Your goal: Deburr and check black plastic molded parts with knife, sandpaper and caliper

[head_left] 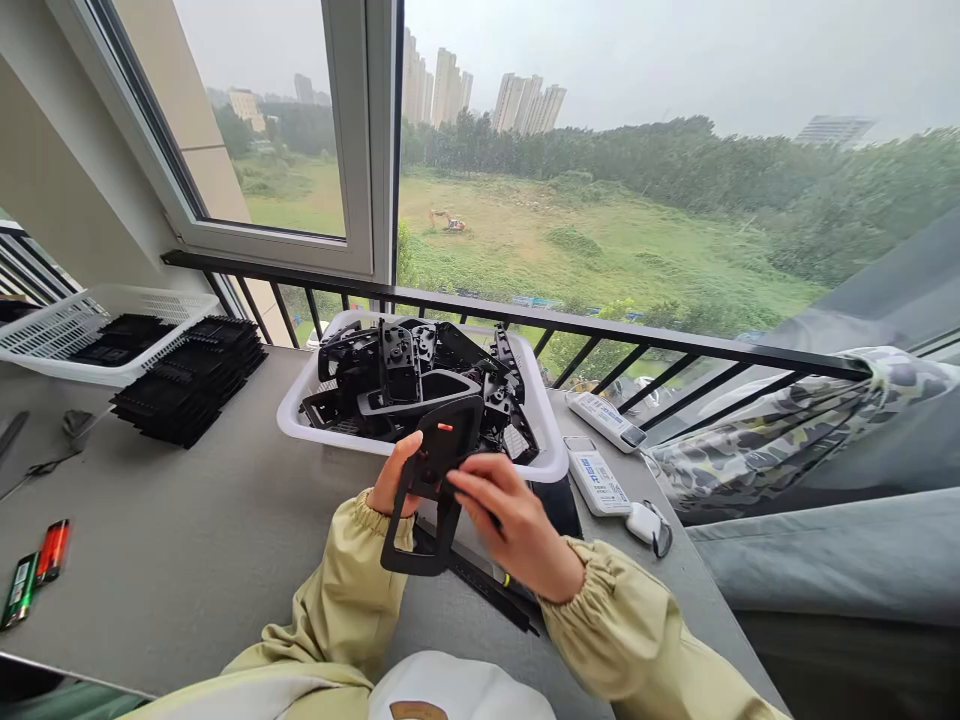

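My left hand (396,478) grips a black plastic frame (459,430) by its left side, holding it up tilted in front of the basket. The frame has a solid panel at the top with a small red mark, and an open window below. My right hand (517,525) has its fingers pinched at the frame's right edge; whatever lies between the fingertips, if anything, is too dark and small to make out. Beneath both hands, a long thin black strip (491,590) lies on the table, partly hidden.
A white basket (300,425) heaped with black plastic parts stands just beyond my hands. To the left are a stack of black panels (187,385), another white basket (112,372) and batteries (52,550). White labelled devices (598,478) and an earbud case (645,522) lie right, near the railing.
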A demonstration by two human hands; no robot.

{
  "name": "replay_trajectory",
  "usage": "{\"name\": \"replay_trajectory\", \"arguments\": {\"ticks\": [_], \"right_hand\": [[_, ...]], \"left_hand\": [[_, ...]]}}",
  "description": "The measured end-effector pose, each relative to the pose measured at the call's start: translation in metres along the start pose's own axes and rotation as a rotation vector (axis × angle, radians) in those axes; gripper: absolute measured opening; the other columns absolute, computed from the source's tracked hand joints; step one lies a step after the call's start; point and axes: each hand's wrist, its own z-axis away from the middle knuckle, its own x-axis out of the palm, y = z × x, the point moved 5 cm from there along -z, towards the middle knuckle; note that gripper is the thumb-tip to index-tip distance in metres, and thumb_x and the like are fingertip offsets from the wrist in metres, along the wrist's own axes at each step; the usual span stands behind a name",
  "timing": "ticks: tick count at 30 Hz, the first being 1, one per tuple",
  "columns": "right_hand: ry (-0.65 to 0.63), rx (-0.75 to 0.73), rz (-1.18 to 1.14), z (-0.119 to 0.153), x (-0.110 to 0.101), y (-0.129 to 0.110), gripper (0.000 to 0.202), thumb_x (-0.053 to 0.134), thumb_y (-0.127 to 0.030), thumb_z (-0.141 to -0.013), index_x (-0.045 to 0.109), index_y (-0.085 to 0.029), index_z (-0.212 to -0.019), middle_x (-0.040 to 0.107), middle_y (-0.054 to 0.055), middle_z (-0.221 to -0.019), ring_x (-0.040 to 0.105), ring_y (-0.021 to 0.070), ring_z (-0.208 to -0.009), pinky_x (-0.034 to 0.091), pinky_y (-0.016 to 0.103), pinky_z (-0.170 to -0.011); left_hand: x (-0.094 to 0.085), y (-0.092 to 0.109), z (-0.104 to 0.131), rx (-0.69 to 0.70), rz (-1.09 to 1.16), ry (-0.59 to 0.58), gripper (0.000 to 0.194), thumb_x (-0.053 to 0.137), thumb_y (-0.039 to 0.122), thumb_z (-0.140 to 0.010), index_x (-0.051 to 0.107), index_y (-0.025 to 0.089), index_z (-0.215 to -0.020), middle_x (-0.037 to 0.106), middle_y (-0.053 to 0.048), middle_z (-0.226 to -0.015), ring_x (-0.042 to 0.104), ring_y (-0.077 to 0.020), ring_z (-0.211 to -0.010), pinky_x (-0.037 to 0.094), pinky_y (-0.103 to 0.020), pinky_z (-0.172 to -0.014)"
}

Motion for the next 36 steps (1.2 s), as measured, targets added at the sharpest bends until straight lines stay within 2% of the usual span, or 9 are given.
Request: {"name": "replay_trajectory", "arguments": {"ticks": [3, 7, 9, 16, 19, 24, 28, 32, 36], "right_hand": [[-0.105, -0.008, -0.063, 0.006, 0.003, -0.01, 0.024, 0.053, -0.012, -0.091, 0.064, -0.022, -0.11, 0.063, 0.009, -0.099, 0.063, 0.0175, -0.089, 0.058, 0.029, -0.075], [0.359, 0.176, 0.105, -0.013, -0.036, 0.014, 0.023, 0.057, -0.014, -0.089, 0.067, -0.025, -0.107, 0.064, 0.006, -0.1, 0.064, 0.0184, -0.092, 0.056, 0.035, -0.084], [0.432, 0.219, 0.178, -0.022, -0.04, 0.022, 0.023, 0.058, -0.017, -0.089, 0.067, -0.025, -0.109, 0.064, 0.006, -0.1, 0.064, 0.0199, -0.093, 0.056, 0.036, -0.082], [0.327, 0.067, 0.082, -0.019, -0.002, -0.008, 0.035, 0.052, -0.01, -0.091, 0.062, -0.025, -0.121, 0.061, 0.008, -0.105, 0.062, 0.0178, -0.095, 0.056, 0.032, -0.081], [0.3, 0.076, 0.086, -0.02, -0.007, 0.0, 0.033, 0.053, -0.011, -0.091, 0.064, -0.025, -0.119, 0.061, 0.007, -0.104, 0.062, 0.0179, -0.095, 0.056, 0.032, -0.081], [0.476, 0.237, 0.209, -0.021, -0.034, 0.035, 0.026, 0.055, -0.015, -0.09, 0.069, -0.024, -0.111, 0.062, 0.006, -0.096, 0.062, 0.0194, -0.091, 0.056, 0.035, -0.079], [0.487, 0.182, 0.194, -0.014, -0.025, 0.017, 0.033, 0.055, -0.012, -0.09, 0.066, -0.026, -0.118, 0.061, 0.007, -0.101, 0.062, 0.0189, -0.095, 0.056, 0.034, -0.082], [0.305, 0.027, 0.001, -0.012, -0.003, -0.013, 0.042, 0.053, -0.008, -0.09, 0.061, -0.028, -0.125, 0.058, 0.008, -0.105, 0.062, 0.0167, -0.093, 0.056, 0.029, -0.078], [0.291, 0.059, 0.029, -0.017, -0.009, -0.002, 0.037, 0.052, -0.009, -0.09, 0.065, -0.027, -0.12, 0.06, 0.006, -0.101, 0.062, 0.0164, -0.093, 0.056, 0.029, -0.079]], "left_hand": [[0.004, 0.002, 0.001, 0.013, -0.043, -0.035, 0.049, 0.071, 0.053, -0.069, 0.072, 0.016, -0.101, 0.074, -0.007, -0.084, 0.066, -0.0169, -0.068, 0.05, -0.025, -0.059], [0.02, -0.003, 0.006, -0.035, -0.134, -0.149, 0.058, 0.077, 0.055, -0.063, 0.071, 0.016, -0.105, 0.074, -0.008, -0.09, 0.066, -0.0163, -0.067, 0.047, -0.022, -0.052], [0.027, -0.005, 0.009, -0.044, -0.161, -0.196, 0.063, 0.078, 0.054, -0.062, 0.069, 0.016, -0.111, 0.073, -0.01, -0.096, 0.066, -0.0159, -0.068, 0.047, -0.021, -0.052], [0.03, -0.008, 0.01, 0.042, -0.208, -0.162, 0.065, 0.079, 0.054, -0.063, 0.065, 0.017, -0.115, 0.069, -0.01, -0.109, 0.065, -0.0238, -0.098, 0.051, -0.029, -0.082], [0.029, -0.009, 0.009, 0.053, -0.202, -0.175, 0.071, 0.079, 0.058, -0.059, 0.065, 0.017, -0.115, 0.069, -0.011, -0.108, 0.064, -0.0276, -0.104, 0.051, -0.033, -0.086], [0.031, -0.011, 0.009, 0.029, -0.218, -0.201, 0.078, 0.077, 0.063, -0.057, 0.062, 0.02, -0.12, 0.067, -0.013, -0.112, 0.064, -0.0294, -0.103, 0.053, -0.035, -0.079], [0.034, -0.01, 0.011, 0.068, -0.253, -0.233, 0.079, 0.077, 0.062, -0.057, 0.061, 0.019, -0.122, 0.066, -0.013, -0.116, 0.062, -0.0306, -0.109, 0.051, -0.038, -0.089], [0.034, -0.01, 0.012, 0.076, -0.238, -0.241, 0.073, 0.077, 0.061, -0.058, 0.064, 0.017, -0.115, 0.067, -0.013, -0.115, 0.06, -0.0309, -0.113, 0.046, -0.038, -0.097], [0.035, -0.011, 0.012, 0.044, -0.192, -0.247, 0.075, 0.077, 0.063, -0.057, 0.064, 0.018, -0.115, 0.069, -0.012, -0.112, 0.063, -0.0309, -0.109, 0.05, -0.038, -0.092]]}}
